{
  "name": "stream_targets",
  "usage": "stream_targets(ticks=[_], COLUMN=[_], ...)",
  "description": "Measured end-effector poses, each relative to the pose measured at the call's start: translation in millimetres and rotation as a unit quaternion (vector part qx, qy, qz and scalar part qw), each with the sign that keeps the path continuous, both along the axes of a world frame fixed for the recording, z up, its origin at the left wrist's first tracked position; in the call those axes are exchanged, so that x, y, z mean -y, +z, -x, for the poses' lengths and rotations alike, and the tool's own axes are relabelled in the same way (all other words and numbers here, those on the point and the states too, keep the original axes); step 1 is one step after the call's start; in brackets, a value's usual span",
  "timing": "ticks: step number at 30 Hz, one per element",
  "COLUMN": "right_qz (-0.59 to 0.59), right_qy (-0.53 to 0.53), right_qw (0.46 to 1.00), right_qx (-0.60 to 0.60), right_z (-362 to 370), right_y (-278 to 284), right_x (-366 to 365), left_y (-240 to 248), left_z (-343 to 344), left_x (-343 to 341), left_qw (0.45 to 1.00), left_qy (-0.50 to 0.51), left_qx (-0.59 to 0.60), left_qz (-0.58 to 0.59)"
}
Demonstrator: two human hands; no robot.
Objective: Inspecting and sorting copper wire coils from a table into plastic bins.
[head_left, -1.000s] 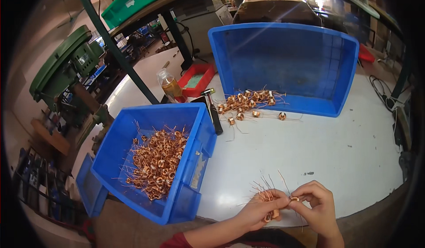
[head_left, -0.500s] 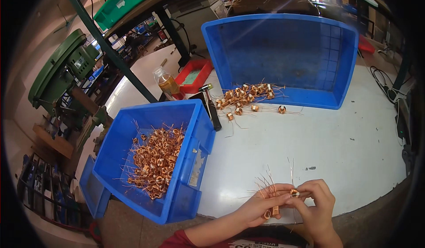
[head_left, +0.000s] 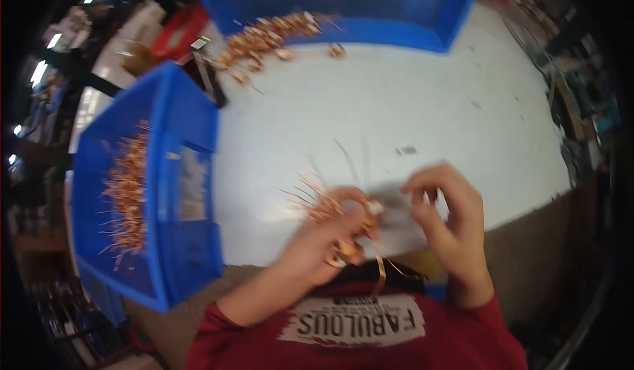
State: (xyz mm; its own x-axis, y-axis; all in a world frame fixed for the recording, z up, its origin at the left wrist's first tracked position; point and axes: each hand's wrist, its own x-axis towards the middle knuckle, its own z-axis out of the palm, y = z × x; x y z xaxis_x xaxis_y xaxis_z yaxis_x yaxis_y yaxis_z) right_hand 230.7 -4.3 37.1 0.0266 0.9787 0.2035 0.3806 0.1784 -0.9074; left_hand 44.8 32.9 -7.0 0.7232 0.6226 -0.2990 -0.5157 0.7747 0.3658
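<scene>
Near the front edge of the white table, my left hand (head_left: 323,241) is closed around several small copper wire coils (head_left: 342,251). Their long thin leads fan out above the fingers, and another coil with a whitish patch (head_left: 375,208) shows at the fingertips. Some coils are partly hidden by the fingers, and motion blurs the picture. To the right, my right hand (head_left: 452,228) is apart from the left, its thumb and forefinger curved with a gap between them. Nothing shows in it.
At left stands a blue bin (head_left: 188,251) holding a heap of copper coils (head_left: 129,195). A second blue bin (head_left: 413,34) lies tipped at the back, with a pile of coils (head_left: 271,36) at its mouth. A hammer (head_left: 208,73) and a red tray (head_left: 181,33) are beyond the left bin.
The view has tilted downward. My right hand has let go of the coil at my left fingertips and moved away to the right; the left hand keeps its coils.
</scene>
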Motion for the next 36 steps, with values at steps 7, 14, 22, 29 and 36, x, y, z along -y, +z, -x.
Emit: stream_targets(ticks=[7, 14, 22, 29, 36], right_qz=[0.035, -0.002, -0.129, -0.05, -0.054], right_qy=[0.118, 0.163, 0.158, 0.105, 0.115], right_qw=[0.979, 0.929, 0.916, 0.884, 0.933], right_qx=[-0.164, -0.332, -0.345, -0.452, -0.337], right_z=[-11, 4, -12, 4, 23], right_y=[-78, -81, -96, -96, -99], right_x=[-5, -9, -7, 6, 4], left_y=[-41, -34, -32, -29, -38], left_z=[-25, -19, -17, -16, -11], left_x=[4, 8, 9, 13, 17], left_qw=[0.999, 0.997, 0.999, 0.997, 0.999], left_qy=[0.015, -0.001, -0.008, -0.018, -0.007], left_qx=[0.043, 0.075, -0.048, -0.066, -0.036], left_qz=[0.02, -0.006, -0.007, 0.039, -0.036])
